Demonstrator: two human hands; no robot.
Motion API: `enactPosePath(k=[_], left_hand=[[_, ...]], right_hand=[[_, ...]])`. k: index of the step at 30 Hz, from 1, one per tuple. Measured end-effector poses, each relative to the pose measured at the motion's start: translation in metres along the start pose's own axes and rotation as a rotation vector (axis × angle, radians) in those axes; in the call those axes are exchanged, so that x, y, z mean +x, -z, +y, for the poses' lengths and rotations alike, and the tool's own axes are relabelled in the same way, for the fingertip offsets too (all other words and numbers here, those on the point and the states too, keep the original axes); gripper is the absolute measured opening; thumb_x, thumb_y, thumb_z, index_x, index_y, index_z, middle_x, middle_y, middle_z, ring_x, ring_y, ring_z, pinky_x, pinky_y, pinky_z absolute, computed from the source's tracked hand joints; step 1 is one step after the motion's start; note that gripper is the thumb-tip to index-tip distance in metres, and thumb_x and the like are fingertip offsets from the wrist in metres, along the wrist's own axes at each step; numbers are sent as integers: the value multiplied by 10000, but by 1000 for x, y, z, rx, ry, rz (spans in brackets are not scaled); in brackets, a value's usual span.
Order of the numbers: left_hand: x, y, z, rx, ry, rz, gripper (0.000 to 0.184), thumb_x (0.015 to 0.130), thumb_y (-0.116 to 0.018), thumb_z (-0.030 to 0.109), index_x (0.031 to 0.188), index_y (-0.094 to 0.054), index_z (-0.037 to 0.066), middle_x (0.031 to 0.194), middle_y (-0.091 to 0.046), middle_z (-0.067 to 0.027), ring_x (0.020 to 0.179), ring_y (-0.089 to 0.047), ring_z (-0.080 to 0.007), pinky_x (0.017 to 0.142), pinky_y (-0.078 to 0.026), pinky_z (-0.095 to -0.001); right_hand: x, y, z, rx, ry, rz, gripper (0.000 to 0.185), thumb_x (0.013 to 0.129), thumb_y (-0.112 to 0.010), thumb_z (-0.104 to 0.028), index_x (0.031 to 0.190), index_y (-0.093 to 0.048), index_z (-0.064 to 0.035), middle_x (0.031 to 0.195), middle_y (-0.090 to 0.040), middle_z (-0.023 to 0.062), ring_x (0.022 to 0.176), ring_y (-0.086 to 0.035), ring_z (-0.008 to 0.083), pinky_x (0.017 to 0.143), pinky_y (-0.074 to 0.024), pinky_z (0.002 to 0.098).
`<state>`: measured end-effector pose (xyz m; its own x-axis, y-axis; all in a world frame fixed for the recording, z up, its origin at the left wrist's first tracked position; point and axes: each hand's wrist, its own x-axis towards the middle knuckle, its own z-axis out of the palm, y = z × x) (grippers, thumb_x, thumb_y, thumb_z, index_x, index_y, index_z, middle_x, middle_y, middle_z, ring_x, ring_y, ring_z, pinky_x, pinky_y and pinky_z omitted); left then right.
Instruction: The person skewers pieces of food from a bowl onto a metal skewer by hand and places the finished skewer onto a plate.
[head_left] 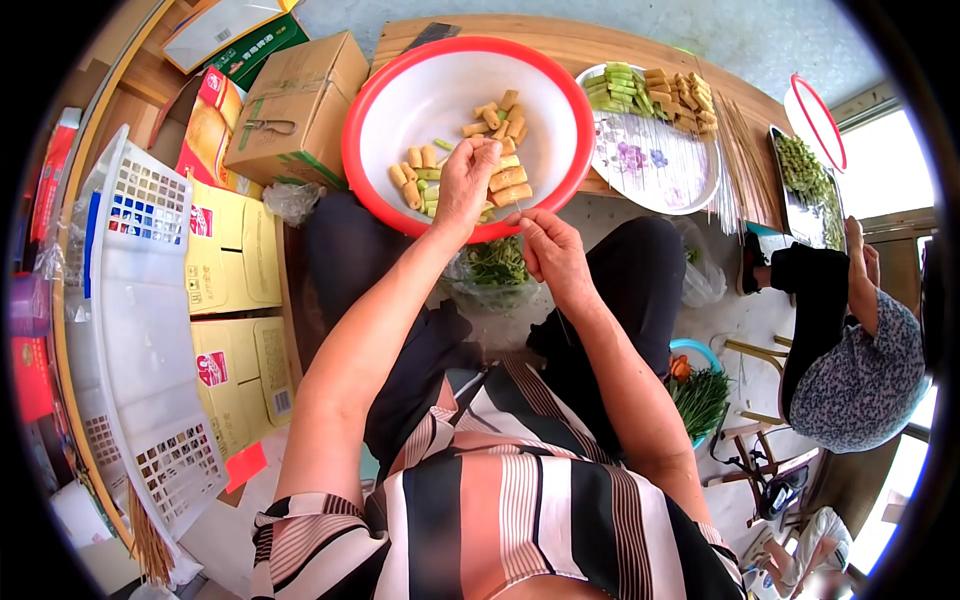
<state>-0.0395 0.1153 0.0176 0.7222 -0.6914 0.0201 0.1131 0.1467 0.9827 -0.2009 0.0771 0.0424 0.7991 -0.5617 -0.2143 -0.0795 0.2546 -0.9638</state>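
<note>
Over a white basin with a red rim (pixel 360 110), my left hand (pixel 465 185) is closed, its fingertips against a short row of tan food rolls (pixel 510 178). What lies inside its grip is partly hidden. Below the row, my right hand (pixel 557 258) pinches a thin skewer (pixel 518 207), which lines up with the rolls. Loose tan rolls (pixel 405 180) and cut green stems (pixel 430 174) lie in the basin, partly covered by my left hand and forearm.
A flowered tray (pixel 640 165) right of the basin bears green stem bundles (pixel 617 88) and tan rolls (pixel 685 100). Skewers (pixel 745 170) lie beside it. Cartons (pixel 300 110) and a white plastic basket (pixel 140 330) stand left. Another person (pixel 855 370) sits at right near a greens tray (pixel 808 180).
</note>
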Motion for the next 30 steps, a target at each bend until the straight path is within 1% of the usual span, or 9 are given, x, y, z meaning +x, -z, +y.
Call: enactPosePath(k=[3,10,15,17,19,20,22,26,30], left_hand=[[2,-3,-6,88,-98,70,323,923,-577,317,993,-562,2,865,-594,-38,792,-535,-104,721,-442,-242],[1,-4,-3,51,-73,96,279,924,-577,281,974,-562,7,832,-589,-42,785,-536,-107,718,-453,-260],[-2,-8,-2,31,-52,61,242,926,-575,251,950,-553,11,828,-589,-44,744,-536,-96,667,-465,-257],[-3,-8,3,10,-47,56,243,926,-575,250,960,-545,11,839,-591,-49,751,-550,-98,669,-480,-254],[-5,-8,7,-11,9,12,273,936,-562,236,1084,-506,13,958,-610,-75,830,-588,-102,694,-514,-245],[-6,-10,8,-12,6,10,273,936,-562,236,1084,-506,13,958,-610,-75,830,-588,-102,694,-514,-245],[-8,-14,6,27,-81,1,343,918,-594,221,1142,-461,-1,998,-602,-98,865,-590,-116,710,-517,-254],[-5,-17,4,14,-164,43,336,898,-618,182,1119,-445,-3,965,-601,-98,847,-598,-140,734,-508,-265],[-8,-21,13,-66,-105,55,350,896,-616,171,1151,-439,8,964,-600,-101,802,-596,-128,596,-507,-238]], right_hand=[[3,-3,4,27,19,11,190,968,-478,-166,983,-621,-41,493,-403,-55,417,-341,28,395,-264,201],[7,-9,2,19,22,39,174,964,-477,-136,963,-614,-28,520,-405,-66,425,-343,23,395,-258,196],[11,-10,1,111,19,44,166,959,-483,-119,943,-613,-17,549,-403,-76,444,-345,18,404,-256,195],[13,-11,0,103,21,52,168,960,-482,-121,943,-613,-17,549,-402,-76,444,-343,17,404,-255,198],[15,-12,0,97,27,59,169,960,-481,-123,944,-613,-18,548,-401,-76,444,-341,17,404,-254,200],[16,-12,2,60,40,81,169,960,-481,-125,948,-613,-19,541,-397,-74,442,-338,17,405,-254,200],[16,-12,1,22,55,104,168,960,-482,-127,952,-613,-21,534,-393,-72,439,-335,17,405,-254,201],[12,-12,-2,-21,14,113,162,955,-489,-120,959,-616,-21,512,-403,-52,431,-347,25,409,-275,204],[11,-13,5,-72,73,142,165,952,-497,-127,970,-617,-14,515,-434,-35,434,-379,32,415,-303,210]])
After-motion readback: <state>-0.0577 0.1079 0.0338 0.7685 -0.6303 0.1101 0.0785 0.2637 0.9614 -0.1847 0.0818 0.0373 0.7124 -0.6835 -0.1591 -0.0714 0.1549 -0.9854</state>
